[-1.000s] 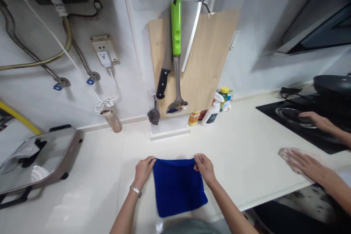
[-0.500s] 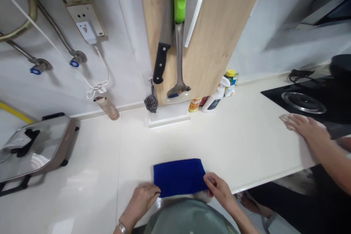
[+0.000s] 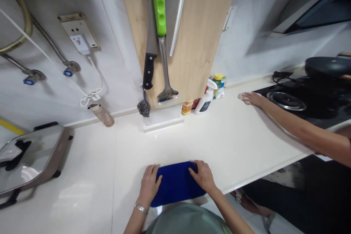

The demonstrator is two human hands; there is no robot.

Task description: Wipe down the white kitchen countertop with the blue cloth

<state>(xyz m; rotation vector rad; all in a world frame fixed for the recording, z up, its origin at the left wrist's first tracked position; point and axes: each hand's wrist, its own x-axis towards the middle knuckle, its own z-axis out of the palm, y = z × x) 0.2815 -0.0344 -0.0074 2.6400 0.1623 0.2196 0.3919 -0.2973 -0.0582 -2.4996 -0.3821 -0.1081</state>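
Note:
A folded blue cloth [image 3: 177, 184] lies at the front edge of the white counter, close against my body. My left hand [image 3: 149, 182] is at its far left corner, thumb on top and fingers along the edge. At the far right corner, my right hand [image 3: 202, 175] holds the cloth between thumb and bent fingers. The undersides of both grips are hidden.
Farther right, another person's hand [image 3: 251, 98] presses a pale cloth [image 3: 242, 97] on the counter beside the black stove [image 3: 307, 106]. Ahead hang a cutting board [image 3: 192, 44], knife [image 3: 148, 71] and ladle [image 3: 166, 76]. A spray bottle [image 3: 205, 98] and electric pan [image 3: 52, 157] stand around.
Both my hands have moved from the near side of the blue cloth to its far corners. The other person's hand has wiped farther back toward the wall. My view has shifted slightly.

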